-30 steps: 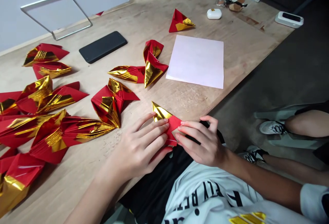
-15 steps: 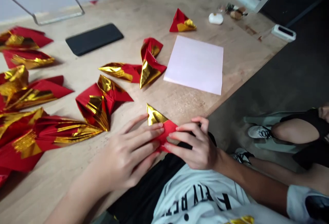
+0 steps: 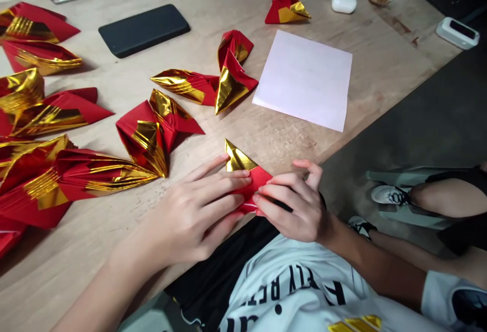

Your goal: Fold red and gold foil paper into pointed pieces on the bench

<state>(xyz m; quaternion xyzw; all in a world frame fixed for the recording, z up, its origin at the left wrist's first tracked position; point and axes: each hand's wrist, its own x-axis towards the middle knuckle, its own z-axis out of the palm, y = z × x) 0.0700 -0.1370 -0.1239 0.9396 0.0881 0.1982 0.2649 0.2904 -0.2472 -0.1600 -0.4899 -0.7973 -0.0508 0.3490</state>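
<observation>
A small red and gold folded paper (image 3: 257, 177) lies at the table's near edge, its gold corner pointing away from me. My left hand (image 3: 207, 202) presses on its left side with the fingers stretched across it. On the right side, the fingertips of my right hand (image 3: 294, 202) pinch the red edge, with one finger raised. A white strip of the paper's back shows between the hands at the lower edge. Beyond them lies a white square sheet (image 3: 304, 80). One finished-looking red and gold folded triangle (image 3: 283, 7) stands behind that sheet.
Stacked red and gold paper pieces (image 3: 76, 174) spread over the left, with a joined group (image 3: 232, 75) near the middle. Farther back are a black phone (image 3: 144, 30), a white earbud case (image 3: 344, 3) and a white device (image 3: 457, 33). Another person's legs (image 3: 445, 200) show at right.
The view has tilted down, so the table things sit higher in it. Both hands stay on the folded paper, with a white strip now showing at its lower edge.
</observation>
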